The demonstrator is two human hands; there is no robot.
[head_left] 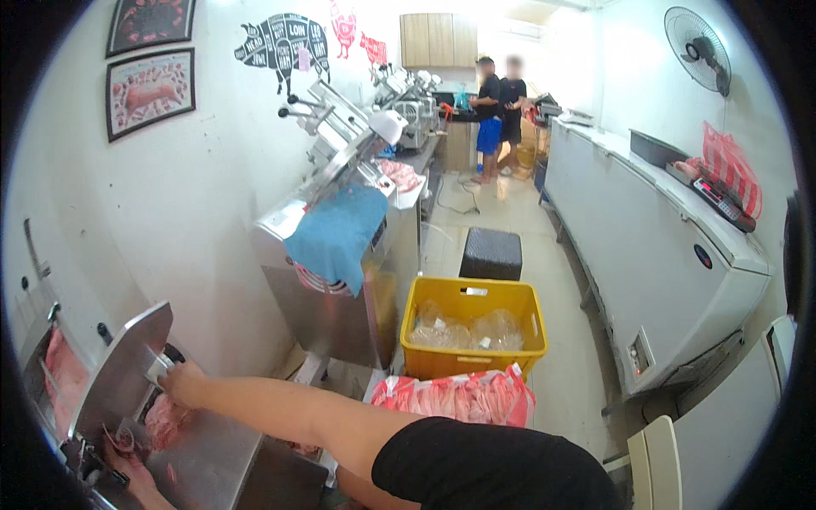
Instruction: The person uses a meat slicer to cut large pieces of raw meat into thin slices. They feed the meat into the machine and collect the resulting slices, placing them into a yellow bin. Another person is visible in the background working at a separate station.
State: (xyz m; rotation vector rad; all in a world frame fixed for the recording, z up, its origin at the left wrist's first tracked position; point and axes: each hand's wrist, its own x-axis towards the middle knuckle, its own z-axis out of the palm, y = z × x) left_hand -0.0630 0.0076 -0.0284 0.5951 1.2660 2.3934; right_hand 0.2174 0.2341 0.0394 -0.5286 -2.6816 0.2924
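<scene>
At the lower left stands a steel meat-cutting machine with a tall upright metal plate [119, 370]. My right arm reaches across to it, and my right hand [184, 385] is closed around a handle [159, 367] on the plate's near side. Just below that hand, a chunk of raw meat [166, 422] rests on the steel table [217, 463]. My left hand [129, 473] is low beside the plate, next to the meat; its fingers are partly hidden and what they touch is unclear. A longer slab of meat [65, 374] lies beyond the plate.
A yellow crate [474, 364] holds clear plastic bags. In front of it, a red-and-white bag [455, 398] contains meat. A slicer under a blue cloth [338, 234] stands along the left wall. White chest freezers [654, 221] line the right. Two people [497, 110] stand at the back.
</scene>
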